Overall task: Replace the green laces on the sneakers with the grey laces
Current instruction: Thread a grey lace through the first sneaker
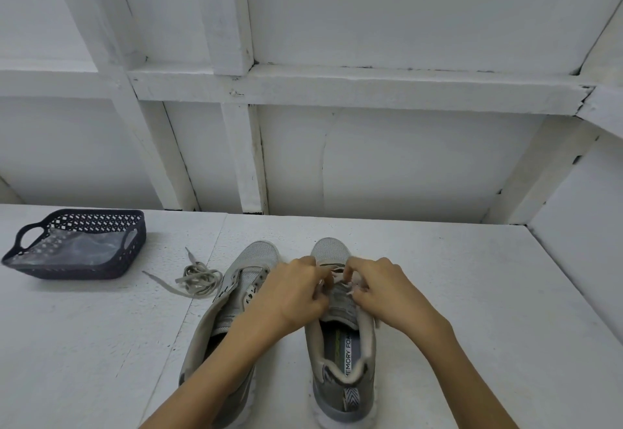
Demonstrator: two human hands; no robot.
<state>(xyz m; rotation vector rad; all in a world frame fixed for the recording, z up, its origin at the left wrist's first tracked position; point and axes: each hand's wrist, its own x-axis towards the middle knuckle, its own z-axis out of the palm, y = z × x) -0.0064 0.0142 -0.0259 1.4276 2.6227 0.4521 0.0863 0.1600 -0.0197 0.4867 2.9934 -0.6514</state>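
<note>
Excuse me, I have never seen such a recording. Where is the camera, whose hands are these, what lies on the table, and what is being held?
There is no machine here. A person wears one wide-angle camera on the head, looking forward and down, so you see their own arms. On the white table stand two grey sneakers. The left hand and the right hand meet over the right sneaker, fingers curled, and seem to pinch a lace there. The left sneaker shows empty eyelets. Beside it lies a loose lace, and further left a dark basket holding a clear plastic bag.
</note>
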